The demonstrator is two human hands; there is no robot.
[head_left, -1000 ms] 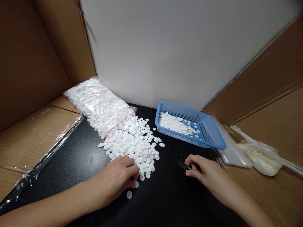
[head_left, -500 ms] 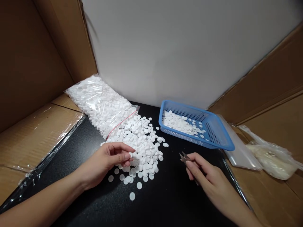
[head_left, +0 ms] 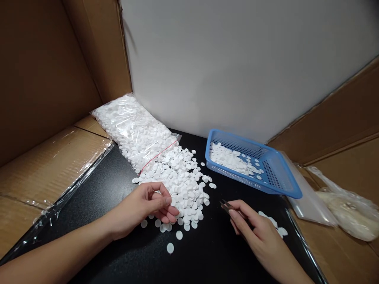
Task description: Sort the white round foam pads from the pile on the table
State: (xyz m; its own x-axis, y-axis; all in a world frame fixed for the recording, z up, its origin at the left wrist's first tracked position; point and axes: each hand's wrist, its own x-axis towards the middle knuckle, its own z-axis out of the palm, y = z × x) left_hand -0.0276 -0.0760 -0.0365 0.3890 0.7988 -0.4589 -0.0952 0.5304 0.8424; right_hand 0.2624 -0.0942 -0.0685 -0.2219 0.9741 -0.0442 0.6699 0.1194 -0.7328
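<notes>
A loose heap of small white round discs (head_left: 189, 189) spreads over the black table. My left hand (head_left: 156, 205) is at the heap's near edge, thumb and forefinger pinched together and the other fingers curled below; whatever lies between the fingertips is too small to make out. To the right of the heap, my right hand (head_left: 248, 225) grips metal tweezers (head_left: 226, 206), their two pointed tips slightly apart and aimed left toward the heap. Nothing shows between the tips. Several discs (head_left: 274, 223) lie on the table just beyond my right hand.
A clear zip bag (head_left: 133, 126) full of discs lies at the back left, its red-lined mouth toward the heap. A blue perforated basket (head_left: 251, 185) with discs stands at the back right. Beside it are flat clear plastic (head_left: 310, 205) and a knotted bag (head_left: 352, 217). Cardboard and a pale wall surround the table.
The view has shifted, so most things appear farther right. My right hand and the tweezers have moved nearer the heap, uncovering discs behind the hand. My left hand remains pinched at the heap's edge.
</notes>
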